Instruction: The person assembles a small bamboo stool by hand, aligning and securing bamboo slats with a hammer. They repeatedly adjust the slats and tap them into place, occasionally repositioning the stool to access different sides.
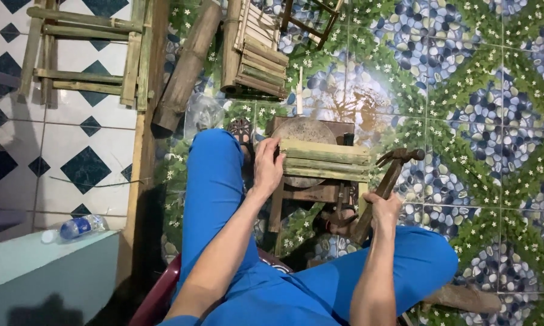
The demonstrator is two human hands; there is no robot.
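A small panel of green bamboo slats (325, 161) lies across a round wooden block (303, 130) on a low wooden stand (311, 193). My left hand (268, 166) presses flat on the panel's left end, holding it. My right hand (385, 208) grips the wooden handle of a claw hammer (388, 180), whose metal head sits just right of the slats. I sit on a dark red chair (157, 296), blue trousers on both legs.
Bamboo frames (85, 54) and a slatted bamboo piece (257, 51) rest on the tiled floor ahead, beside a thick bamboo pole (187, 66). A plastic water bottle (76, 227) lies at left by a pale green surface (48, 271). Sandals are under the stand.
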